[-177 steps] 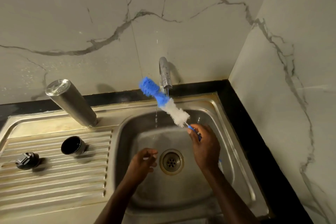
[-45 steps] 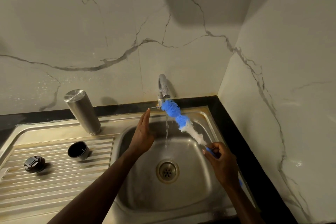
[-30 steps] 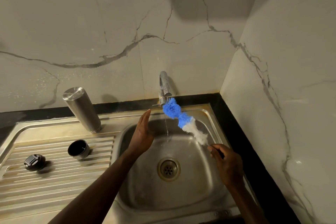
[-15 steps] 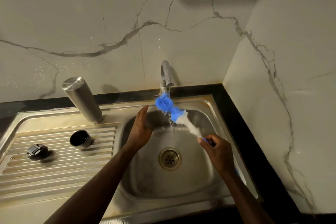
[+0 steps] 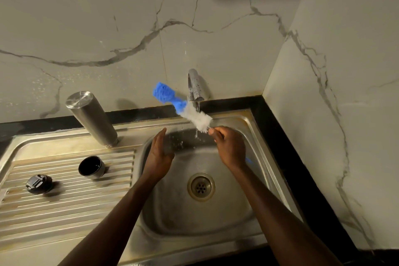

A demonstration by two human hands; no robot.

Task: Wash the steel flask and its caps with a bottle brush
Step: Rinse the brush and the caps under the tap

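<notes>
My right hand (image 5: 230, 149): grips bottle brush (image 5: 190, 114) under the tap (image 5: 195, 86)
My left hand (image 5: 158, 155): fingers straight, left of tap

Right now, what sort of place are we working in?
Most likely a home kitchen sink corner: a steel sink with a ribbed drainboard, a tap running, and marble-look wall tiles behind.

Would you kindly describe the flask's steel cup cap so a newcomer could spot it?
Left of the sink basin lies a ribbed draining board. The steel cup cap rests there, below the inverted steel flask. Unlike the black stopper cap to its left, its dark hollow shows.
</notes>
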